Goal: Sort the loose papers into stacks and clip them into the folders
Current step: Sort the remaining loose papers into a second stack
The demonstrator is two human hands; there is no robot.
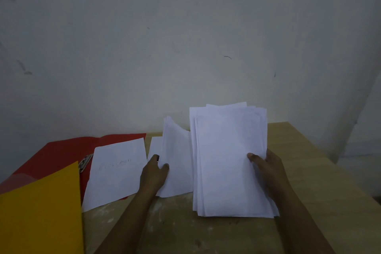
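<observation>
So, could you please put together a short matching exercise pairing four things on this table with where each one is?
Things:
1. red folder
2. yellow folder
3. big paper stack
4. sheet with faint handwriting

Places:
A. held at its right edge by the right hand
B. lying on the open red folder, beside its metal clip
C. lower left corner, overlapping the red folder
D. open flat at the far left, by the wall

Pairs: 1-D, 2-C, 3-A, 4-B
</observation>
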